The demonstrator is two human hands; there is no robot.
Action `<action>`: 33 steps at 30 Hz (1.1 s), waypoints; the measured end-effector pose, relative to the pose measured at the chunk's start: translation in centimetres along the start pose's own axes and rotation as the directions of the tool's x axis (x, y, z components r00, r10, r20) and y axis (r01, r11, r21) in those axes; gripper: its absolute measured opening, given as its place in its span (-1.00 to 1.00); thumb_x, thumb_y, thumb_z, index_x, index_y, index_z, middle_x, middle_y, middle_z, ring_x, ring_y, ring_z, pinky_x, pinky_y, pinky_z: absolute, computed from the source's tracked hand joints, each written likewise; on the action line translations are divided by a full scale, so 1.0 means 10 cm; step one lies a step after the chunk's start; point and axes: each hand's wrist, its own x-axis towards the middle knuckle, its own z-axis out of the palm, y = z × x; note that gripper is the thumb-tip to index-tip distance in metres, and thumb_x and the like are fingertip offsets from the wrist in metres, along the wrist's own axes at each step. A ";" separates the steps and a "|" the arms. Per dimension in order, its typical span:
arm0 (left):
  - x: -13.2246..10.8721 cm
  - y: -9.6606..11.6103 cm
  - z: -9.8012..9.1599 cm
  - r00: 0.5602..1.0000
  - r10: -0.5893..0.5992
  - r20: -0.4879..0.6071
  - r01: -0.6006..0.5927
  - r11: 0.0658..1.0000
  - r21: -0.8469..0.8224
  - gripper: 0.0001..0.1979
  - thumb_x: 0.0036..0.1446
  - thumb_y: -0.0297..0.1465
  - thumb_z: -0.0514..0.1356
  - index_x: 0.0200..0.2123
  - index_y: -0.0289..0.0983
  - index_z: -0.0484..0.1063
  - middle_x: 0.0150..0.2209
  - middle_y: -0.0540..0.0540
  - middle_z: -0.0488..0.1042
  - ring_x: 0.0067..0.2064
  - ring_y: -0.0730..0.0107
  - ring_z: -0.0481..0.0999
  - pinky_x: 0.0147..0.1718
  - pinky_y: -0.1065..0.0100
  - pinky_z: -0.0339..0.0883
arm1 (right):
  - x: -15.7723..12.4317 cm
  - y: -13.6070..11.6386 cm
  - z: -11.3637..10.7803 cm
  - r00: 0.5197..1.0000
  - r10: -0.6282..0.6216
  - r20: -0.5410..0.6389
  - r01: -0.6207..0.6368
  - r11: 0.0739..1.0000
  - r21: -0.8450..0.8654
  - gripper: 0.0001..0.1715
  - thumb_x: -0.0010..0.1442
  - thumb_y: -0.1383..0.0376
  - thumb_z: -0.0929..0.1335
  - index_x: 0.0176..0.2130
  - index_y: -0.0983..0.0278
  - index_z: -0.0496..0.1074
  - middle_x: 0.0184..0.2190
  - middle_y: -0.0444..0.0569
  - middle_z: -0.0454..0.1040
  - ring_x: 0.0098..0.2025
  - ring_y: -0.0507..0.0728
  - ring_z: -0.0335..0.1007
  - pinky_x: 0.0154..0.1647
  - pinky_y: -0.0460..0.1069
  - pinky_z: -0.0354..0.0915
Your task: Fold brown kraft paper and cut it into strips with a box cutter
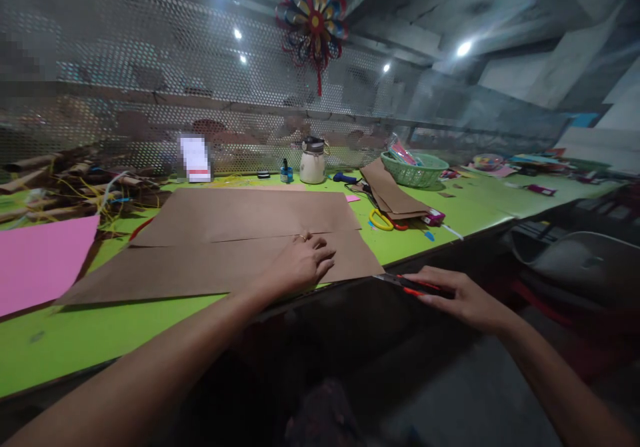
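Observation:
A large brown paper sheet [235, 234] lies on the green table [100, 330], with a straight cut line running across it. My left hand [300, 262] rests flat on the sheet near its right front corner, fingers spread, a ring on one finger. My right hand [460, 297] is beyond the table's front edge, fingers wrapped on a red and black utility knife [407, 286]. The blade tip points left toward the sheet's near right corner.
A pink sheet [43, 257] lies at the left. Yellow-handled scissors [383, 220], folded brown paper [390, 194], a green basket [414, 169], a white jar [313, 162] and a small blue bottle [286, 172] stand further back. Paper rolls and scraps [60, 180] pile at far left. A perforated metal screen [200, 100] backs the table.

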 end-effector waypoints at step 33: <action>0.00 -0.01 0.02 1.000 -0.008 0.007 0.008 0.999 -0.045 -0.62 0.31 -0.20 -0.11 -0.01 -0.14 0.41 -0.08 -0.15 0.42 -0.04 0.21 0.32 -0.02 0.14 0.13 | 0.22 -0.19 0.00 0.994 -0.063 0.084 0.059 0.997 0.048 -0.48 0.20 0.04 0.31 0.10 0.17 0.39 -0.04 0.03 0.44 0.00 0.22 0.33 0.06 0.13 0.23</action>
